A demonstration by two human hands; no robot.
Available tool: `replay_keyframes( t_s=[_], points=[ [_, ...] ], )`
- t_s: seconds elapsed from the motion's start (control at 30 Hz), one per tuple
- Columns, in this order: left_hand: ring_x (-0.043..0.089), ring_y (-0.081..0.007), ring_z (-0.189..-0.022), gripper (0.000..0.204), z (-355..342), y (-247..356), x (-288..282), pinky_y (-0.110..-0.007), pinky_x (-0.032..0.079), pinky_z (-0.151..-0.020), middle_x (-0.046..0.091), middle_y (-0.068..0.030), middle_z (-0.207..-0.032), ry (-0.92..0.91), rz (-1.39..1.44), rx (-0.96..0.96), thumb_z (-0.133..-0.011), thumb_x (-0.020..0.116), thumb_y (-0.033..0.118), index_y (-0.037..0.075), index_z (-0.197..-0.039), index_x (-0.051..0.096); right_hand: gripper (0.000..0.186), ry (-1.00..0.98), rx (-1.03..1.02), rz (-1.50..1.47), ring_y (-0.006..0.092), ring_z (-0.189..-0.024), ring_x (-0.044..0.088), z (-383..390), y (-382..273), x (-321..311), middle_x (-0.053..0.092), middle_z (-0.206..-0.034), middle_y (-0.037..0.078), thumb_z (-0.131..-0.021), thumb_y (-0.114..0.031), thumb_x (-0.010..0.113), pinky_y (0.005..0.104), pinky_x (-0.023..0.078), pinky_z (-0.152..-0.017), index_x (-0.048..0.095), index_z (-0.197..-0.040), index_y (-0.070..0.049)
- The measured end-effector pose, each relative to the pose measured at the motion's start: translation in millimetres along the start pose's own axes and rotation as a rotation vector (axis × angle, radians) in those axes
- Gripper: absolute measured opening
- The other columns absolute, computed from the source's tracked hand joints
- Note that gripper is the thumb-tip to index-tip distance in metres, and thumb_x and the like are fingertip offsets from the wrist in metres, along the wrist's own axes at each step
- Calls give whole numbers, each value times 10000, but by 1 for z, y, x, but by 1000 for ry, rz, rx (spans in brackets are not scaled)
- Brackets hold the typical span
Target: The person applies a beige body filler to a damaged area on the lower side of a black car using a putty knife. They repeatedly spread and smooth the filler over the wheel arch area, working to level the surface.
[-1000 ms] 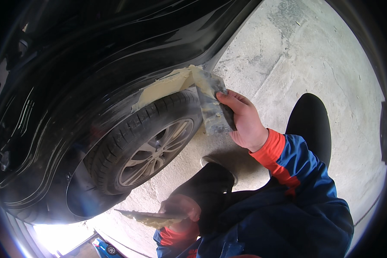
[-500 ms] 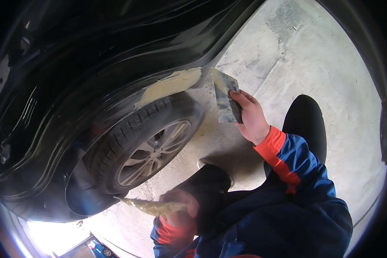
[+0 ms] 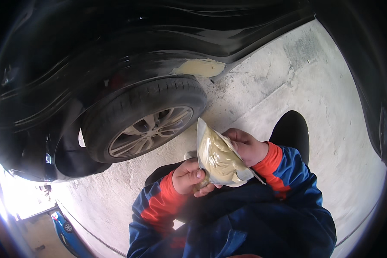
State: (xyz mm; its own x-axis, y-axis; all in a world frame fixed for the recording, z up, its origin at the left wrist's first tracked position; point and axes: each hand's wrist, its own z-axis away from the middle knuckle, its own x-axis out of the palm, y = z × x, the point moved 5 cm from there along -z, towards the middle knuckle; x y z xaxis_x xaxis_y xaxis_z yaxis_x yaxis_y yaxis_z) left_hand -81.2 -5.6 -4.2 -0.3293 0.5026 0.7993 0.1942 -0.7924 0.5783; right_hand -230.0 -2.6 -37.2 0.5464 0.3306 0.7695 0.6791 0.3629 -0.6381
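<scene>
My left hand [image 3: 188,177] is closed on the lower left edge of a pale mixing board [image 3: 199,129], its thumb by a dried lump. Glossy cream body filler [image 3: 221,157] covers much of the board, which is tilted before my body. At the board's right side, my right hand [image 3: 248,148] is closed on the flat filler spreader; only a thin edge of it shows, the rest hidden by hand and board. Beyond both hands, a patch of cream filler [image 3: 201,67] lies on the black car's wheel-arch panel [image 3: 155,64].
The car's wheel [image 3: 150,131] with its dark tyre stands left of my hands. Pale concrete floor [image 3: 279,94] stretches to the right, where my dark shoe [image 3: 291,133] rests. A blue car [image 3: 68,228] shows at the lower left, and a dark panel [image 3: 352,64] edges the right.
My right hand has come down and left with the spreader, from beside the panel to the board. My left hand has raised the board to meet it, its filler face showing. The view has shifted.
</scene>
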Motion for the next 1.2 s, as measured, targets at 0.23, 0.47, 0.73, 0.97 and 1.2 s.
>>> replay_keyframes(
  t_s=[0.23,0.47,0.73,0.97,1.2],
  points=[
    [420,-140,-407,501,18,3,-11,-253,326,-331,555,-153,-653,292,-48,117,-995,579,379,-114,-1080,583,431,16,-11,343,83,-789,541,26,2,-35,626,-879,3,-998,-401,612,250,455,-726,656,-1047,25],
    [466,-127,-520,516,14,3,-15,-240,364,-422,628,-153,-901,153,-125,90,-1025,533,403,-81,-1195,589,220,677,-783,1182,197,-709,629,71,-66,-3,671,-857,78,-938,-165,656,310,510,-677,660,-1043,29],
    [401,-137,-339,578,22,9,-17,-266,331,-328,451,-60,-500,523,-528,317,-1009,483,561,-4,-926,574,204,807,-489,478,71,-958,577,82,-9,-51,662,-1084,8,-1021,-58,556,233,456,-859,592,-1215,-7],
    [389,-111,-329,456,42,32,10,-232,345,-297,486,-48,-571,364,-368,586,-1052,459,467,34,-937,543,299,902,-471,129,101,-1054,599,79,-29,-101,655,-1189,41,-1007,-66,577,254,452,-951,543,-1294,13],
    [423,-135,-326,406,75,95,66,-262,425,-298,484,-59,-535,553,-644,1026,-1058,472,425,32,-1090,568,337,928,-638,353,116,-1073,589,65,-61,-114,636,-1197,66,-1012,-107,593,271,461,-948,512,-1322,-3]
  ],
)
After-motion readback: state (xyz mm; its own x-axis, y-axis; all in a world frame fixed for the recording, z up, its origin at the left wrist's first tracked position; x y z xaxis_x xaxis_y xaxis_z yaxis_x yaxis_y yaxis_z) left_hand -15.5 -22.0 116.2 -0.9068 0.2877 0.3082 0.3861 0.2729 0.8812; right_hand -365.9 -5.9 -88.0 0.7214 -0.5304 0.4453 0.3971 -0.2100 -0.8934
